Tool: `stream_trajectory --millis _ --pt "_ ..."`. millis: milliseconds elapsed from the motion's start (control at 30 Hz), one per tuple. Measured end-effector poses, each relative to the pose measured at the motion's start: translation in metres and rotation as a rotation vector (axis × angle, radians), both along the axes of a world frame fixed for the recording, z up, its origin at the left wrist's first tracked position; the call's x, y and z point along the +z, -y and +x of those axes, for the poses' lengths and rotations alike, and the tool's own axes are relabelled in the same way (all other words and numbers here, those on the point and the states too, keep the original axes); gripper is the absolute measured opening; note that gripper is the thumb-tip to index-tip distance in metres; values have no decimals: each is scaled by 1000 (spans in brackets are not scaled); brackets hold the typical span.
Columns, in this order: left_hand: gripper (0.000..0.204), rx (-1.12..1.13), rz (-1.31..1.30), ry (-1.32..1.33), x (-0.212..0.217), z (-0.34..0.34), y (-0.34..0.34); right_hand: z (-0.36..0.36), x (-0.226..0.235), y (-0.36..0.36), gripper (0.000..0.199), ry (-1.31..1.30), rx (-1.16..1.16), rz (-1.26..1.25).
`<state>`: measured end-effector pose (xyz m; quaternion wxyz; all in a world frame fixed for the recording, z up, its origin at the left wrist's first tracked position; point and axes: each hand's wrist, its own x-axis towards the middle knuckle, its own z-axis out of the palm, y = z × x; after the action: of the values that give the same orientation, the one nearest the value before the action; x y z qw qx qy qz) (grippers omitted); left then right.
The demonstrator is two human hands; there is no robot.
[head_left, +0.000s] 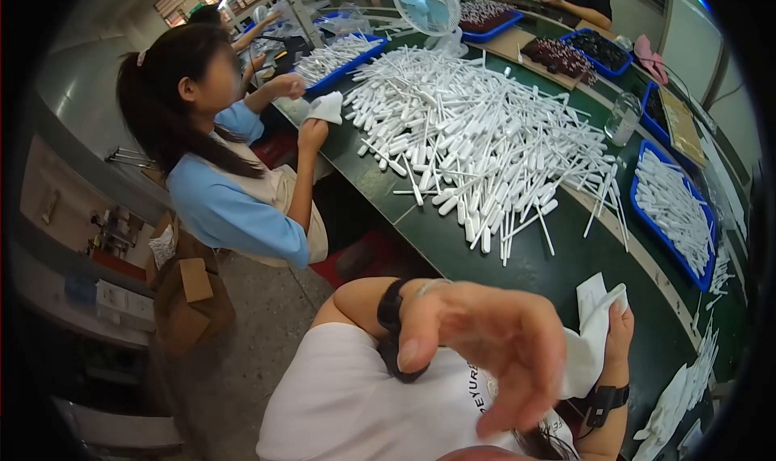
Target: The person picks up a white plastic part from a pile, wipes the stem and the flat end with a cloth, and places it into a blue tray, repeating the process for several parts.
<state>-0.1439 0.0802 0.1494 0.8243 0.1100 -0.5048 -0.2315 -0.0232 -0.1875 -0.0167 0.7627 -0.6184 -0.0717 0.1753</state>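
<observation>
Cloth (584, 354) likely handles light, soft and limp; hold by its edge. Right grip (619, 332) clasps it; left grip (495, 325), half-curled, appears empty.

Pile (477, 138) on table (566, 275), fan (426, 6) behind, tray (671, 252) right

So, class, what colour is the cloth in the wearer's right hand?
White; the cloth shows best in the head view.

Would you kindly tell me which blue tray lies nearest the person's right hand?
The blue tray of white sticks at the picture's right is nearest the right hand; the other blue trays sit farther up the table.
</observation>
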Motion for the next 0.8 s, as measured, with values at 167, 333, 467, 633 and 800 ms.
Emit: stream_trajectory --millis 167,333,467,633,800 --pt "36 655 349 -289 -40 17 -55 16 -9 13 24 -3 91 -81" --pt "10 1488 1251 -528 -102 39 -105 12 11 -8 23 -101 71 -2" --pt "15 1872 1704 451 -122 49 -93 10 9 -1 23 -118 42 8" --pt "23 1565 2100 443 -119 54 -68 10 8 -3 23 -89 70 -2" --pt "28 1458 2332 627 -124 61 -61 7 7 -3 24 -73 79 -19"
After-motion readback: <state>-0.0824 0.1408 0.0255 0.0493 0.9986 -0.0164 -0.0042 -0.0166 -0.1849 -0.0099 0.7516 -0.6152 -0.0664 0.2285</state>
